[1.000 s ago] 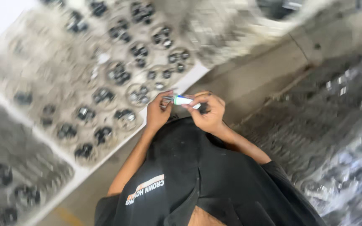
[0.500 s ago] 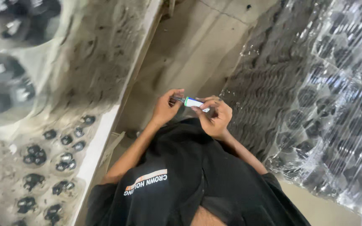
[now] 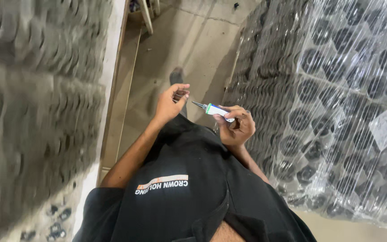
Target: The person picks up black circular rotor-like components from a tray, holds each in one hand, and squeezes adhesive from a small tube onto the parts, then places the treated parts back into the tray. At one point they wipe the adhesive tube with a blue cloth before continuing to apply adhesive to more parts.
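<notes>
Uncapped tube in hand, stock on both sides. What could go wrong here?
1. The right hand holds a small white tube with a thin dark nozzle, tip bare and aimed at the left hand: it might jab or smear the fingers.
2. Drips could land on the black shirt below.

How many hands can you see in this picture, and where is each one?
2. The left hand is raised above the black shirt, pinching something small. The right hand is beside it, holding a small pointed tube. No other hands show.
</notes>
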Demonstrator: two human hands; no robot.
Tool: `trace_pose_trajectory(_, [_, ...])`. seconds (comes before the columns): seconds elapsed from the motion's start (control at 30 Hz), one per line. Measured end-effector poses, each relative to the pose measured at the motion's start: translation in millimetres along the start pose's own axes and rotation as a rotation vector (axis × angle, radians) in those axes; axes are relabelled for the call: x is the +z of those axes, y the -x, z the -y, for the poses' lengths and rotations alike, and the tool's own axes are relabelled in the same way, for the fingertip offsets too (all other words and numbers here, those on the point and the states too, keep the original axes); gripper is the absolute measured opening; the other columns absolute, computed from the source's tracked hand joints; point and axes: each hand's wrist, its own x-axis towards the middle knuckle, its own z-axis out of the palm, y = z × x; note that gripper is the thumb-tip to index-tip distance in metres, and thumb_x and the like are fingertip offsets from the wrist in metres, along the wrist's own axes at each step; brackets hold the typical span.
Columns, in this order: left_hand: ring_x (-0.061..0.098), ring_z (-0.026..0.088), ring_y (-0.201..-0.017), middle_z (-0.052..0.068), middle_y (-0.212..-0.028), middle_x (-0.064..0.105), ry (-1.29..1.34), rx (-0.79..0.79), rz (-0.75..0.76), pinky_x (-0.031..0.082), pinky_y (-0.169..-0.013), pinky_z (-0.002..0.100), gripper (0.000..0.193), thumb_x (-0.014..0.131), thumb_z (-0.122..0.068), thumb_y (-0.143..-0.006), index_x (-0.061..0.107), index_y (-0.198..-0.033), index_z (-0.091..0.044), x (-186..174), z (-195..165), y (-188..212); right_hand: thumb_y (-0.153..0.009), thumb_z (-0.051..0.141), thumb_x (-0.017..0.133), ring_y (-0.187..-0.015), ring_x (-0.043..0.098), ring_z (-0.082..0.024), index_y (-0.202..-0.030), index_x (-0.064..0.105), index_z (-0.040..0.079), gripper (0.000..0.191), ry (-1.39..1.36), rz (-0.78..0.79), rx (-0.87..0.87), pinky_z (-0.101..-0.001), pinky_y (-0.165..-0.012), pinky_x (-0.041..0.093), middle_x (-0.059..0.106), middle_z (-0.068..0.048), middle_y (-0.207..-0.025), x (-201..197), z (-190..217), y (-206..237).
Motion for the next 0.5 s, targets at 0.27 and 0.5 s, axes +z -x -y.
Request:
trace_pose_trajectory(0.27, [0.072,0.012,-0.096,0.009,-0.110,0.077,0.078,-0.004,0.040,0.058,-0.084,0.026,0.035,0.066,-0.002,-0.095,0.066,-0.130,-0.005,-0.7,-34.8,-208.4,-0.092,-0.008,0.079,-0.109,0.072,-0.022,-0.105,0.052,0.004,0.031,0.003,-0.012,0.126,-0.0297,-0.091,0.060,0.069,-0.016,-0.109,15.1,-94.8,-163.2])
trace_pose_trajectory(0.5, [0.073,0.011,-0.092,0.009,-0.110,0.078,0.037,0.006,0.035,0.059,-0.080,0.026,0.034,0.067,-0.005,-0.094,0.067,-0.128,-0.006,-17.2,-87.7,-379.8,-0.095,-0.008,0.075,-0.100,0.070,-0.017,-0.108,0.051,0.003,0.029,-0.058,-0.057,0.284,-0.0279,-0.085,0.060,0.068,-0.016,-0.114,38.7,-148.7,-334.9])
